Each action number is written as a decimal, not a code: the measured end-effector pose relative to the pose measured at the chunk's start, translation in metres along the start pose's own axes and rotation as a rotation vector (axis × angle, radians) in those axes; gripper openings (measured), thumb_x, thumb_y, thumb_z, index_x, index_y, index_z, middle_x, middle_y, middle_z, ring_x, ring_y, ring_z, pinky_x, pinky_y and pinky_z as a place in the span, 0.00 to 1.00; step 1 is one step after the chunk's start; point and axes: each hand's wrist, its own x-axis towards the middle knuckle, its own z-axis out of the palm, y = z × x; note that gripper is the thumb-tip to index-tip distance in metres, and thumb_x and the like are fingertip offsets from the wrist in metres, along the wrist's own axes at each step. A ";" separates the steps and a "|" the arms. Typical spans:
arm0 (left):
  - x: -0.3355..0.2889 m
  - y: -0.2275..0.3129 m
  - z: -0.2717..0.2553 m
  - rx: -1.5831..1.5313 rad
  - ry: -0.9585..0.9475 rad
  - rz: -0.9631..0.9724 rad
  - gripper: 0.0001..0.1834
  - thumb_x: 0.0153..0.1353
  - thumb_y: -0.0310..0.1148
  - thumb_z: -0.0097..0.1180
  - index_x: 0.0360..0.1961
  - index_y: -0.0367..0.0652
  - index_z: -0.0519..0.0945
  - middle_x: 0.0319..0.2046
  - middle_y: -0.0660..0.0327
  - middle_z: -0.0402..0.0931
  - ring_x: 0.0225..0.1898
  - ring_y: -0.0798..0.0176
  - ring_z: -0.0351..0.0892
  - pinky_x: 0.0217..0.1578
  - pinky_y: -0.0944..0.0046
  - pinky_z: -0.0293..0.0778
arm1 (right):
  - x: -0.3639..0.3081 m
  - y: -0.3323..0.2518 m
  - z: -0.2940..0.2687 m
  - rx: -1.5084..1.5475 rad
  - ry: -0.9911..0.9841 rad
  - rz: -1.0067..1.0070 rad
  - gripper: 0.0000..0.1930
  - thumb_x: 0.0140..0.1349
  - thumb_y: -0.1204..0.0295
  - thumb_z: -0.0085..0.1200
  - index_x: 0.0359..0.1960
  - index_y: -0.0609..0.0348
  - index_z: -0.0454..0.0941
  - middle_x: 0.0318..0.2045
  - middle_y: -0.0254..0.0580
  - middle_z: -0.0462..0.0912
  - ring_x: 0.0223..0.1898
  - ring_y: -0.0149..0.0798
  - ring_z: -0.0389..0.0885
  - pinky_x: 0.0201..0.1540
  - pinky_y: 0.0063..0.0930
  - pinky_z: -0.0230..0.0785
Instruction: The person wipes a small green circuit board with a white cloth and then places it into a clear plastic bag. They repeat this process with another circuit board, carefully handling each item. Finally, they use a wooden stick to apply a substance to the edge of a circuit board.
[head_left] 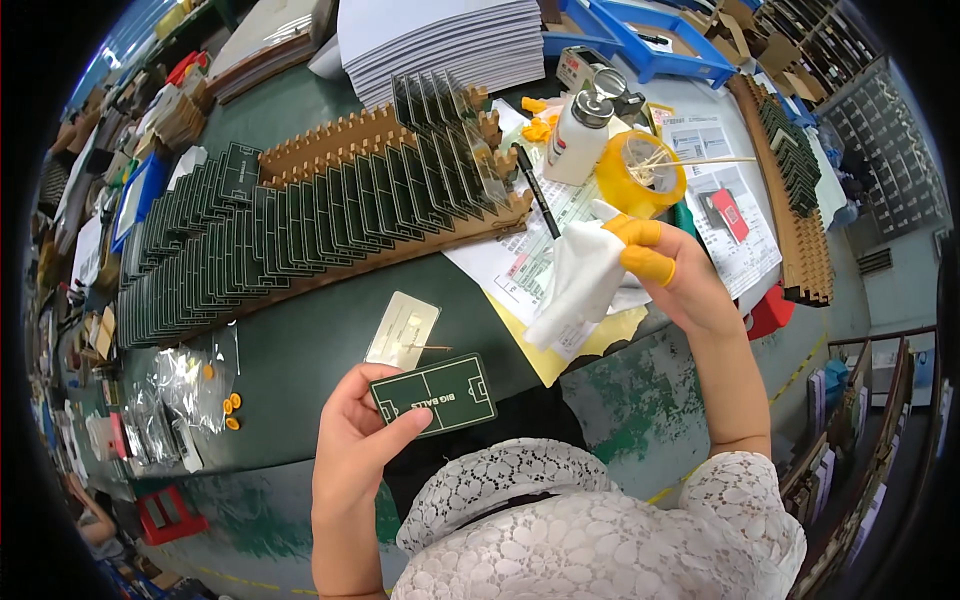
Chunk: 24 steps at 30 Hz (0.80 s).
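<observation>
My left hand (365,425) grips a flat dark green card (450,392) with white lines like a playing field, its thumb pressed on the face. Just beyond it on the table lies a pale, shiny card-sized piece (404,328) with a thin stick (428,347) by its edge. My right hand (672,265), with yellow finger cots on some fingertips, pinches a white cloth (580,280) that hangs down over papers. A white bottle with a metal cap (578,138) and a roll of yellow tape (640,175) holding thin sticks stand beyond the cloth.
Notched cardboard racks (340,150) full of similar green cards stretch across the left of the table. A black pen (537,190) lies on papers. Orange finger cots (233,408) and plastic bags (180,390) lie at the near left. Stacked white sheets (440,45) and a blue tray (665,45) stand behind.
</observation>
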 end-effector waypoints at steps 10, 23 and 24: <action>-0.002 -0.003 -0.001 -0.003 0.018 0.012 0.20 0.52 0.15 0.63 0.46 0.34 0.72 0.41 0.55 0.80 0.43 0.67 0.80 0.48 0.66 0.75 | 0.004 -0.012 0.012 -0.069 0.031 -0.340 0.05 0.59 0.73 0.62 0.32 0.56 0.77 0.53 0.43 0.76 0.53 0.34 0.74 0.56 0.32 0.67; -0.003 -0.004 -0.007 -0.024 0.029 0.007 0.20 0.52 0.14 0.63 0.45 0.35 0.72 0.40 0.56 0.81 0.41 0.68 0.80 0.46 0.67 0.76 | 0.017 -0.013 0.004 -0.083 0.151 -0.126 0.08 0.62 0.71 0.62 0.40 0.59 0.79 0.34 0.33 0.82 0.35 0.25 0.79 0.41 0.19 0.70; -0.003 -0.003 -0.006 -0.022 0.032 0.003 0.20 0.52 0.14 0.63 0.45 0.35 0.72 0.40 0.56 0.81 0.41 0.68 0.80 0.46 0.67 0.76 | 0.019 -0.014 0.004 -0.138 0.177 -0.140 0.09 0.62 0.71 0.62 0.41 0.60 0.80 0.33 0.33 0.82 0.34 0.24 0.78 0.40 0.18 0.70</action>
